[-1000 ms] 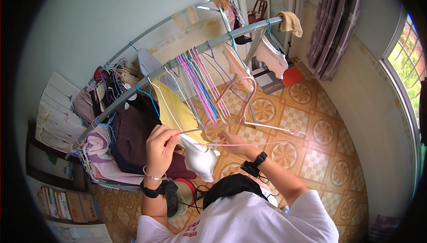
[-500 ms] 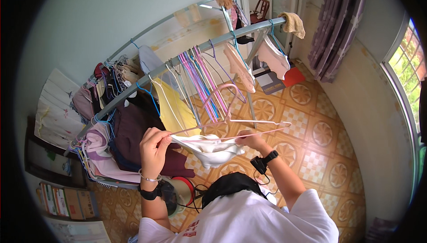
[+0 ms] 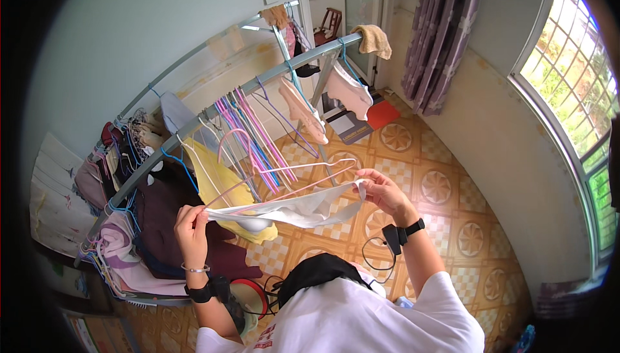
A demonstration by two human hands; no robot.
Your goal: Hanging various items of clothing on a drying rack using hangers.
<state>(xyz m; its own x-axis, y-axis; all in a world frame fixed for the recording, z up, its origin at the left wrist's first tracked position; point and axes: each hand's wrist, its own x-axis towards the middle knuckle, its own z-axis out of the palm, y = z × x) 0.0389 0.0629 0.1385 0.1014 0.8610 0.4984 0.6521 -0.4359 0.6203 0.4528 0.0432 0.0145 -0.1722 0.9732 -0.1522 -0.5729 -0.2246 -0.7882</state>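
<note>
A pair of white underpants (image 3: 290, 211) is stretched sideways between my two hands, in front of a pink clothes hanger (image 3: 284, 171). My left hand (image 3: 192, 224) pinches the garment's left end together with the hanger's left end. At the hanger's right tip, my right hand (image 3: 382, 193) grips the other end of the waistband between thumb and fingers. The hanger's hook points away from me, toward the rack. The lower part of the garment hangs loosely between the hands.
A metal drying rack (image 3: 258, 76) runs diagonally ahead, with several empty hangers (image 3: 248, 136), a yellow garment (image 3: 226, 182) and pale pink underpants (image 3: 349, 91). Dark clothes (image 3: 171, 204) hang at left. A red-rimmed bucket (image 3: 258, 295) stands below. A barred window (image 3: 568, 62) is at right.
My right hand has moved outward and pulled the underpants wide along the hanger; they were bunched before. The view has turned right, so the rack appears further left.
</note>
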